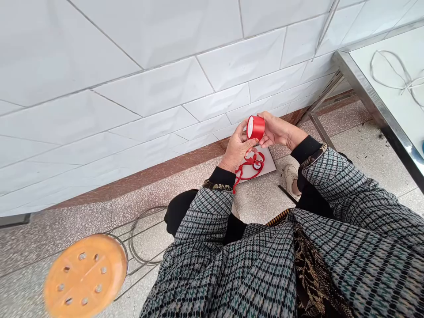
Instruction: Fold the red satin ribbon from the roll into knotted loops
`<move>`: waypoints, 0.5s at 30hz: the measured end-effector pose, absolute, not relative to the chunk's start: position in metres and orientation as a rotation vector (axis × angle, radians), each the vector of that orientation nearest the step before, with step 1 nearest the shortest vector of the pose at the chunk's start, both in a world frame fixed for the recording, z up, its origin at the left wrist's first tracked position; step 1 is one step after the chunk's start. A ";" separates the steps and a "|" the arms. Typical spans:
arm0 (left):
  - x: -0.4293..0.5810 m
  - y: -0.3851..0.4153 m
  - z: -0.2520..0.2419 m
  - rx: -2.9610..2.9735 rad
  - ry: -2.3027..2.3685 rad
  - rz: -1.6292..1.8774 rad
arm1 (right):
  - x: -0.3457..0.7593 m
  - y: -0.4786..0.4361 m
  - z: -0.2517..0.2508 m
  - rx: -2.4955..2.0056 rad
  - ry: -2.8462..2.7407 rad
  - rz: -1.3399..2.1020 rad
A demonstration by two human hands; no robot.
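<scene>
A roll of red ribbon point(255, 127) is held up in front of me between both hands. My left hand point(237, 148) grips the roll from the left, with its thumb on the roll's lower edge. My right hand point(277, 130) holds the roll's right side with curled fingers. A loose red ribbon strand point(249, 167) loops down from my hands over a white square board point(269, 164) that lies on the floor below.
An orange round stool point(84, 276) with a wire frame stands at the lower left. A metal-edged table point(380, 101) with a loop of wire point(395, 73) on it is at the right. A white tiled wall runs ahead; my foot point(291, 176) rests on the speckled floor.
</scene>
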State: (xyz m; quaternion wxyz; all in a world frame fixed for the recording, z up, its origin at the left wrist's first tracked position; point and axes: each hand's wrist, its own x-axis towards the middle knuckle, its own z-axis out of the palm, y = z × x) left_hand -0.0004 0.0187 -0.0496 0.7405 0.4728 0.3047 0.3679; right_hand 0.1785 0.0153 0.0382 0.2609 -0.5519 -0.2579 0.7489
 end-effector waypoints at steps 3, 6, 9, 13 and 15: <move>0.000 0.017 -0.045 0.982 0.653 0.859 | 0.181 0.013 0.035 -1.441 -0.834 1.891; 0.000 0.017 -0.041 0.960 0.663 0.894 | 0.185 0.010 0.033 -1.353 -1.037 1.669; 0.000 0.018 -0.040 0.955 0.669 0.902 | 0.187 0.008 0.031 -1.280 -1.190 1.612; 0.001 0.019 -0.043 0.931 0.676 0.920 | 0.186 0.007 0.026 -1.252 -1.192 1.648; 0.002 0.019 -0.043 0.919 0.670 0.925 | 0.183 0.008 0.025 -1.252 -1.166 1.656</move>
